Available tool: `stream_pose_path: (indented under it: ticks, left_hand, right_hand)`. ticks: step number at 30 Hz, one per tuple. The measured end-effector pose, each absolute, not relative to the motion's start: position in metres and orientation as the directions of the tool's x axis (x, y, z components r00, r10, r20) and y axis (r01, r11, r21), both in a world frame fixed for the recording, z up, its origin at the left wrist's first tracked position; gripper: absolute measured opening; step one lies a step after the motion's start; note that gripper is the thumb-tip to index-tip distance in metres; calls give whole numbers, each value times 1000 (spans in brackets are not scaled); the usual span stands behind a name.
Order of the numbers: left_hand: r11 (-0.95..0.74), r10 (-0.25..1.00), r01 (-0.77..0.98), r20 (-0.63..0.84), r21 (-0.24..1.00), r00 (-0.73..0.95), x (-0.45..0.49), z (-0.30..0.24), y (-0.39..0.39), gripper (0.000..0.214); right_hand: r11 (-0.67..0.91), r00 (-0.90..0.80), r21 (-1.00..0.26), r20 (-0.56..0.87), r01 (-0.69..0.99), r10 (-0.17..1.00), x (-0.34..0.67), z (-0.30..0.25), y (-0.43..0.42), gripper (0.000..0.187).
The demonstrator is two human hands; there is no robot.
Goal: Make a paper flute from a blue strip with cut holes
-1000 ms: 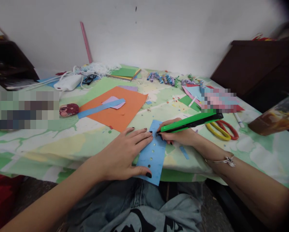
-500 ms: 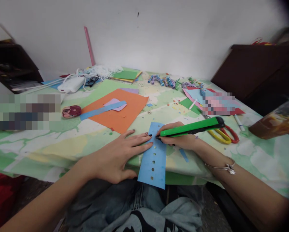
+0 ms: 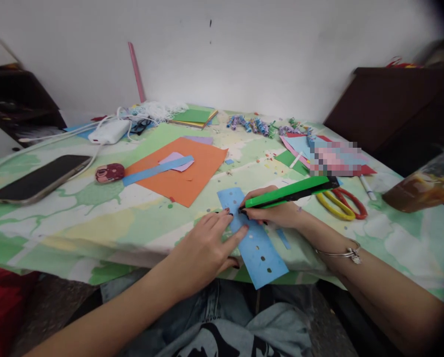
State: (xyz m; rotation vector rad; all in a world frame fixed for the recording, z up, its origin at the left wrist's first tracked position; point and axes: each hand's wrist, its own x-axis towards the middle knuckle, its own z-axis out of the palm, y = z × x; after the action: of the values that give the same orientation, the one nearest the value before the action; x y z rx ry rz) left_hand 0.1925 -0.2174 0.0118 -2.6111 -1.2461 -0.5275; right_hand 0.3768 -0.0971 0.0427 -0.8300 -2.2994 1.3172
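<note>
A strip of blue paper [image 3: 263,252] with a row of small holes lies slanted across the table's front edge, its near end jutting over. My left hand [image 3: 210,245] rests on it from the left, fingers stretched and pressing its left side. A green utility knife [image 3: 287,192] is in the grip of my right hand [image 3: 274,210]; its tip end points down at the strip's upper part, and the blade is hidden by my fingers. A narrow blue offcut [image 3: 283,238] lies just right of the strip. Scissors [image 3: 335,206] with yellow and red handles lie beyond my right wrist.
Orange paper [image 3: 181,191] with a blue strip on top lies ahead to the left. A phone [image 3: 39,178], a dark red case [image 3: 109,173] and a white power bank [image 3: 109,130] are further left. A cup of brown drink [image 3: 418,186] leans in at the right. Curled paper pieces [image 3: 259,125] lie behind.
The blue strip has turned, its near end swinging right and its far end left. My left hand has shifted right and its fingers have drawn closer together. My right hand has barely moved.
</note>
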Motion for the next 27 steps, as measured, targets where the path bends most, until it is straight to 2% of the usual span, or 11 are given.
stream_pose_path:
  ticks: [5, 15, 27]
  left_hand:
    - [-645, 710, 763, 340, -39, 617, 186, 11, -216, 70]
    - [-658, 704, 753, 347, -7, 619, 185, 13, -216, 62]
    - [-661, 706, 750, 344, 9, 619, 185, 11, -214, 63]
  right_hand:
    - [341, -787, -902, 2, 265, 618, 379, 38, -91, 12]
    - [317, -801, -918, -3, 240, 598, 380, 40, -89, 12]
    - [316, -814, -923, 6, 219, 580, 382, 33, -85, 10]
